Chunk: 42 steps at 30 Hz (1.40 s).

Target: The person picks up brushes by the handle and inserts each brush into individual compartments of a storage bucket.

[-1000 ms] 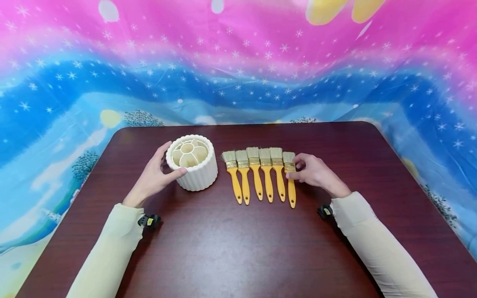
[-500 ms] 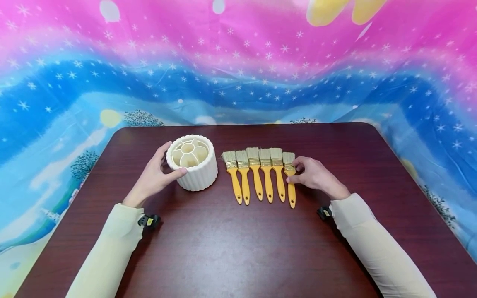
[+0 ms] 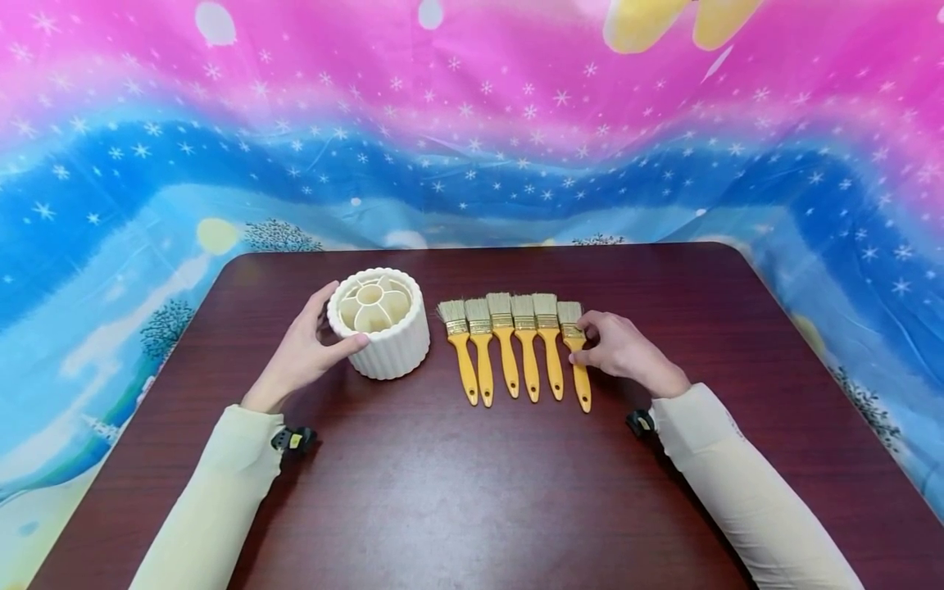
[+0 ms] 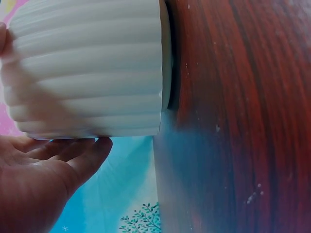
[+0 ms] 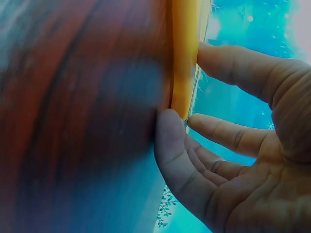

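Observation:
A white fluted round holder (image 3: 394,348) stands on the table, its inside split into petal-shaped compartments round a central ring. My left hand (image 3: 302,352) holds it from the left, thumb at the front of the rim and fingers along the far side. In the left wrist view, fingertips lie along the ribbed wall (image 4: 87,73). To the right, my right hand (image 3: 623,348) pinches the rightmost paintbrush (image 3: 581,381) near its metal ferrule. That brush's yellow handle (image 5: 184,53) shows between thumb and fingers in the right wrist view.
Several more paintbrushes (image 3: 503,321) with yellow handles lie side by side between the holder and the right hand, bristles pointing away. The dark red wooden table (image 3: 457,492) has rounded far corners. A colourful printed cloth (image 3: 472,123) hangs behind it.
My right hand has shifted slightly toward me along the rightmost paintbrush, and the end of its handle has swung a little right. The left hand and the holder look unmoved.

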Available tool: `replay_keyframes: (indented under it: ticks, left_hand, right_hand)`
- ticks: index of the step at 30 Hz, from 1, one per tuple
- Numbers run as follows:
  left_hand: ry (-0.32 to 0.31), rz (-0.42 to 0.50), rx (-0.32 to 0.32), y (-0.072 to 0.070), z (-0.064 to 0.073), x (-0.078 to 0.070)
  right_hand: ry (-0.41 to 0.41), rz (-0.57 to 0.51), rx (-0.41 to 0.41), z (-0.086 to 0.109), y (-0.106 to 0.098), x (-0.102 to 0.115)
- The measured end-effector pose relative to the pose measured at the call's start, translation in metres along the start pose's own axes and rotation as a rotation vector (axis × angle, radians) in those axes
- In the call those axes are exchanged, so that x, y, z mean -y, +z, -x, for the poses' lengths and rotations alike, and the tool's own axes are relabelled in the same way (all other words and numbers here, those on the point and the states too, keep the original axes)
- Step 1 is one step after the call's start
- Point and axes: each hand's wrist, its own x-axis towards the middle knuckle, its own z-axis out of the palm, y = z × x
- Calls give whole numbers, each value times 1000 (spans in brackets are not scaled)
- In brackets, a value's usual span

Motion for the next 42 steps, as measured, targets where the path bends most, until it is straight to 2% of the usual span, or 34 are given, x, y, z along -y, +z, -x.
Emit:
replay_keyframes:
  ticks: [11,30,42]
  left_hand:
    - [7,-23,5,-3,1,0]
    - [9,26,-2,-2,-1,2]
    - [15,24,-3,-1,-1,1]
  right_hand:
    - [-4,12,3,0,0,-1]
    - [-16,26,-15,1,-7,-9]
    - [5,48,-2,2,-9,-11]
